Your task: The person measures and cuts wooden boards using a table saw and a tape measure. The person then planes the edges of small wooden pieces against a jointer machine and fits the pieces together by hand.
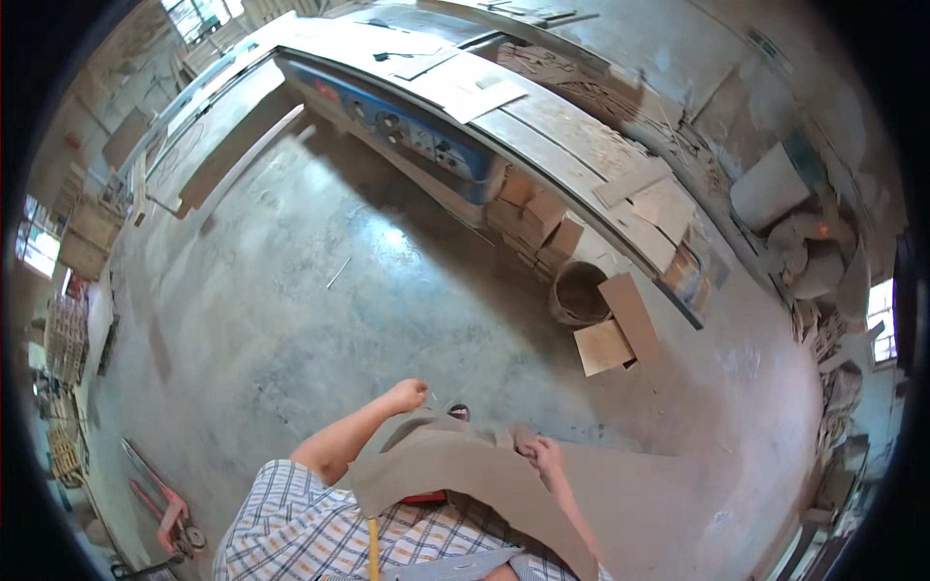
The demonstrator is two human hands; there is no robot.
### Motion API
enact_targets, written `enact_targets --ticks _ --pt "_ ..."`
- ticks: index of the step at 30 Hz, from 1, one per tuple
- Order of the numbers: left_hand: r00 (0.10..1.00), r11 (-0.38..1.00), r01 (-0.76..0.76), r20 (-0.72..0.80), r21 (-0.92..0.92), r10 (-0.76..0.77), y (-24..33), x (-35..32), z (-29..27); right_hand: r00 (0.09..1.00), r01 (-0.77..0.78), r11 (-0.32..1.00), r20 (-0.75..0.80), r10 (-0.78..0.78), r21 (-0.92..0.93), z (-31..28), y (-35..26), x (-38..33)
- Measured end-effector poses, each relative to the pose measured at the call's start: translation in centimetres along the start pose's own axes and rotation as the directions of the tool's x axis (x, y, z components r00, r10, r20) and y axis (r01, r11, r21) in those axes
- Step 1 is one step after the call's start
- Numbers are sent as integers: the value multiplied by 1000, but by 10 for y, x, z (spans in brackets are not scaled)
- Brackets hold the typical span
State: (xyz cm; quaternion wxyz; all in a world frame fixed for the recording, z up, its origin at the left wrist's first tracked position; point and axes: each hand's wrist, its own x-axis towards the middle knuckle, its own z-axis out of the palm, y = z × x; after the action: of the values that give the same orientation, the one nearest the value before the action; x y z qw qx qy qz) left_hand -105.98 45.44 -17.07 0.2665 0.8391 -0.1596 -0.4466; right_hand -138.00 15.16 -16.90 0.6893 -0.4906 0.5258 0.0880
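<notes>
left fingers [418,388] curled, grip unclear | right fingers [534,448] pinching brown cloth [436,470] | bucket [566,315]: contents unclear

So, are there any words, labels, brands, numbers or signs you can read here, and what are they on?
None: no text can be read in this picture.
Blue panel on the long machine: any markings are too small and blurred to read.
Brown material over the person's lap: no lettering shows.
Yellow strip by the checked shirt: too blurred to tell whether it is marked.
</notes>
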Motion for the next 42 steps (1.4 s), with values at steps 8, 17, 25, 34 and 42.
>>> enact_targets --ticks 8,17,25,34,42 --pt "957 909 289 60 -300 -284 -43 10 -108 983 156 969 124 -134 -189 99 -180 69" --pt "958 798 43 -201 -602 -203 -43 71 -271 965 134 898 263 -21 -420 235 -311 175" --pt "714 521 460 -50 -719 -698 -177 28 -313 872 382 806 466 -152 -453 415 -497 251" --pt "790 667 597 187 -445 -583 -186 88 -426 872 399 774 466 -154 -492 557 -583 313" --pt "807 802 273 -327 -532 -492 -261 292 -683 858 479 689 457 -236 -543 684 -677 322"
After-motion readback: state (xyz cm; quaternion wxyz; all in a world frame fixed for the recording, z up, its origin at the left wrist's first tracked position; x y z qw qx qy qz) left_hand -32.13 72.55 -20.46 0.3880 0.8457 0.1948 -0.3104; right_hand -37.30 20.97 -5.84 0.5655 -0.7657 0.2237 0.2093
